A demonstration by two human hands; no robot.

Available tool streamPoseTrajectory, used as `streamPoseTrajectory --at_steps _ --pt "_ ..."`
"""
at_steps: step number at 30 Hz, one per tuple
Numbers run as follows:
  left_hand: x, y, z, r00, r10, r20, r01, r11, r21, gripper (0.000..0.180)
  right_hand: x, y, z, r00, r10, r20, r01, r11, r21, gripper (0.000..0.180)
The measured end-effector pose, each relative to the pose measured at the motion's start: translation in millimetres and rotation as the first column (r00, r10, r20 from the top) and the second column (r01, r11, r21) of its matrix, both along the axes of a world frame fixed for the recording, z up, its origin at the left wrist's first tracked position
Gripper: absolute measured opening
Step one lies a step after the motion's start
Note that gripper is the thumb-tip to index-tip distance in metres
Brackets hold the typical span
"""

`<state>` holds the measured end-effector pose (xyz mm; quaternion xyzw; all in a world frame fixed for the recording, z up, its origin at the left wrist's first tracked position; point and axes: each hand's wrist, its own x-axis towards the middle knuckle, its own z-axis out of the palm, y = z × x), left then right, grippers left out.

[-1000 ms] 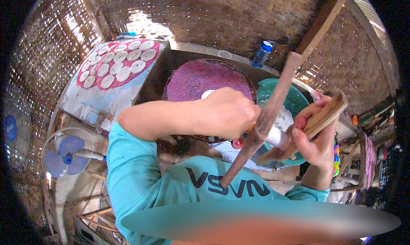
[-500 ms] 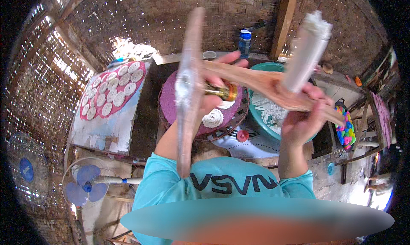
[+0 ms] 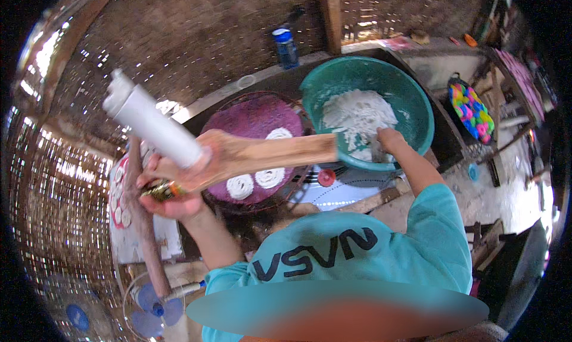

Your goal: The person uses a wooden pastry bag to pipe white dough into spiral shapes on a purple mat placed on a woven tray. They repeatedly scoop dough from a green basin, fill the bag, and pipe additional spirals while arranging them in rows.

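My left hand [image 3: 179, 202] grips a two-part wooden press at the left. One part is a flat wooden paddle [image 3: 274, 154] with a white cylinder [image 3: 155, 124] standing from it, ragged white dough on its end. The other is a long wooden bar [image 3: 146, 240], with a gold-coloured metal piece [image 3: 162, 191] near my fingers. My right hand [image 3: 390, 140] reaches into a green basin [image 3: 426, 109], its fingers curled at the crumbly white dough [image 3: 357, 112]; what they hold is hard to make out. White dough spirals [image 3: 270, 176] lie on a round purple cloth [image 3: 250, 115].
A blue-capped bottle [image 3: 286, 48] stands on the ledge behind the table. More spirals lie on a board at the far left, partly behind the press. A fan [image 3: 156, 309] is at lower left. A multicoloured item [image 3: 472, 112] hangs at the right.
The right hand has let go of the paddle and gone down into the basin. Both press parts are now in my left hand, which has swung left. The view has shifted right.
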<state>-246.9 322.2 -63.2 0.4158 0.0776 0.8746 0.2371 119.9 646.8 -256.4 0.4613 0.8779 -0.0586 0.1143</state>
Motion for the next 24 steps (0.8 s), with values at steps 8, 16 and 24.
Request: streamPoseTrajectory --at_steps 8,16,24 --pt "-39.9 -28.0 -25.9 0.989 -0.050 0.142 0.051 0.999 -0.006 0.034 36.0 13.1 109.7 0.965 0.087 0.248 -0.135 0.974 0.182 0.014" --pt "-45.9 -57.5 -26.7 0.959 -0.027 0.283 0.020 0.999 0.029 0.037 31.7 6.0 95.8 0.958 0.134 0.254 -0.136 0.991 -0.011 0.018" --pt "-17.6 -50.4 -7.5 0.964 -0.068 0.256 0.088 0.994 -0.065 0.039 21.0 -7.8 46.9 0.990 0.122 0.064 -0.114 0.987 -0.115 0.040"
